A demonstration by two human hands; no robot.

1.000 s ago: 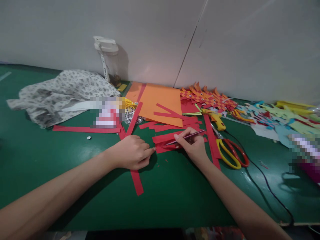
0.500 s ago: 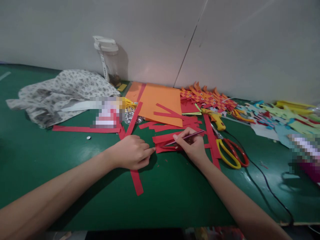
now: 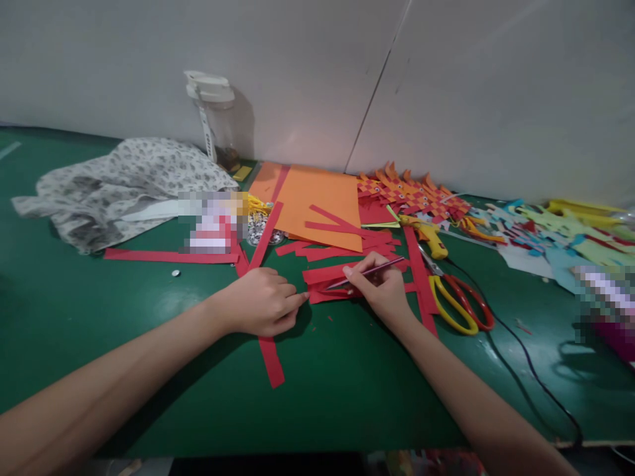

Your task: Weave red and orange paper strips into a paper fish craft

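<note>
Far left: patterned cloth [image 3: 139, 168] lies crumpled; a clear bottle [image 3: 225, 125] stands behind it, against the wall [image 3: 307, 79]. A long red strip [image 3: 171, 256] lies crosswise in front of the cloth, with a small pale disc [image 3: 175, 273] near it on the green surface [image 3: 198, 403].

Left hand [image 3: 265, 303]: palm down across a slanting red strip [image 3: 271, 363], which shows on both sides of it. Fingers curled in and close together, one tip reaching to the left end of the red paper pieces [image 3: 317, 289]. Probably steadies that end against the pencil's push. Undersides hidden; cannot tell whether anything is pinched there.

Centre: the red paper pieces lie roughly crosswise between the hands, overlapping. Orange sheets [image 3: 322, 192] behind, loose narrow strips on their near edge.

Right hand [image 3: 384, 294]: fingers drawn together, pinching a dark pencil [image 3: 384, 265], thumb on its near side. Slanted hold, point down and left at the paper, likely to leave the tip in sight. Tip seems to touch; too fine to be sure.

Right of that: upright red strips [image 3: 421, 281], then scissors [image 3: 461, 307], handles towards the person, perhaps for an easy pick-up. Yellow glue gun [image 3: 431, 239] just behind, black cord [image 3: 526, 360] trailing to the near edge. Woven red-and-orange pieces [image 3: 411, 192] behind, coloured scraps [image 3: 550, 231] farther right.
</note>
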